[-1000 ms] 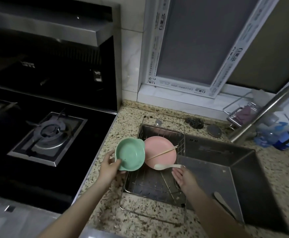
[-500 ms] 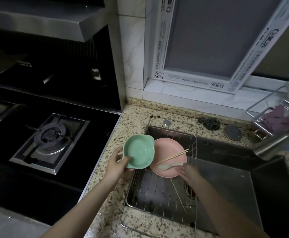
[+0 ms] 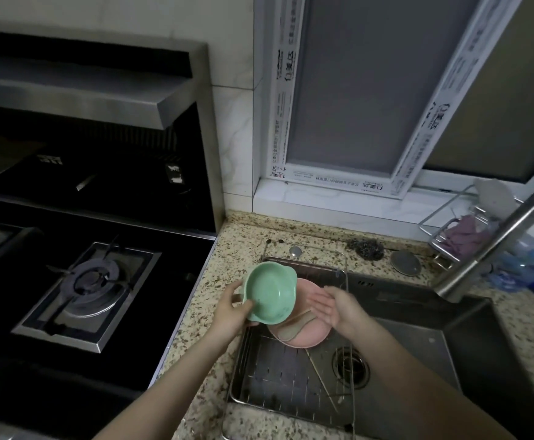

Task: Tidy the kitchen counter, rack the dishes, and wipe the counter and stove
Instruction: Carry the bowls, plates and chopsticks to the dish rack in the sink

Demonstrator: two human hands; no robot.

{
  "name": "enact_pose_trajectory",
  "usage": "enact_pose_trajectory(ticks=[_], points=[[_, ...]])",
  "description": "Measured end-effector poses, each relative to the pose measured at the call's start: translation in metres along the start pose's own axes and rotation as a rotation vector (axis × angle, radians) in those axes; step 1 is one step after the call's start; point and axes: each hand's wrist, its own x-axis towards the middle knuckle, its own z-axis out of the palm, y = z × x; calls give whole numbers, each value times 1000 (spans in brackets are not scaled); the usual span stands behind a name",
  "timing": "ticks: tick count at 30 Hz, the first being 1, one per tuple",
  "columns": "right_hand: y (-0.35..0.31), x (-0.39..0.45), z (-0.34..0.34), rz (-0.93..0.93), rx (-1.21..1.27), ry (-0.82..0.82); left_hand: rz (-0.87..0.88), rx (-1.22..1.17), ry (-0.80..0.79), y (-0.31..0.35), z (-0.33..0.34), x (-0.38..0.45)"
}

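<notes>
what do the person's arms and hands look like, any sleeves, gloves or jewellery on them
Both forearms are bare for as far as they show, so no sleeve reaches into the picture. The left hand and right hand wear no gloves. No ring, watch or bracelet shows on either wrist or on the fingers, though the light is dim and the right hand is slightly blurred, so small details could be missed.

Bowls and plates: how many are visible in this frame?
2. The green bowl is gripped by the left hand above the rack's left edge. The pink plate lies in the wire rack, partly covered by both the bowl and right hand. None seem hidden.
</notes>
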Motion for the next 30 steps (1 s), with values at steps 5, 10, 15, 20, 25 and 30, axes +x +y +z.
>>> enact_pose_trajectory(ticks=[5, 10, 15, 20, 25, 30], points=[[-20, -33, 20, -30, -66, -141, 140, 174, -15, 5, 9, -11], [-31, -53, 37, -46, -181, -179, 269, 487, -41, 6, 20, -16], [-31, -60, 40, -28, -206, -56, 360, 595, -73, 8, 32, -27], [-19, -60, 33, -25, -210, 35, 354, 593, -46, -6, 46, -42], [6, -56, 14, -42, -263, 145, 183, 361, -119, -29, 52, -57], [46, -49, -18, 19, -234, 146, -237, 13, -104, -44, 55, -66]])
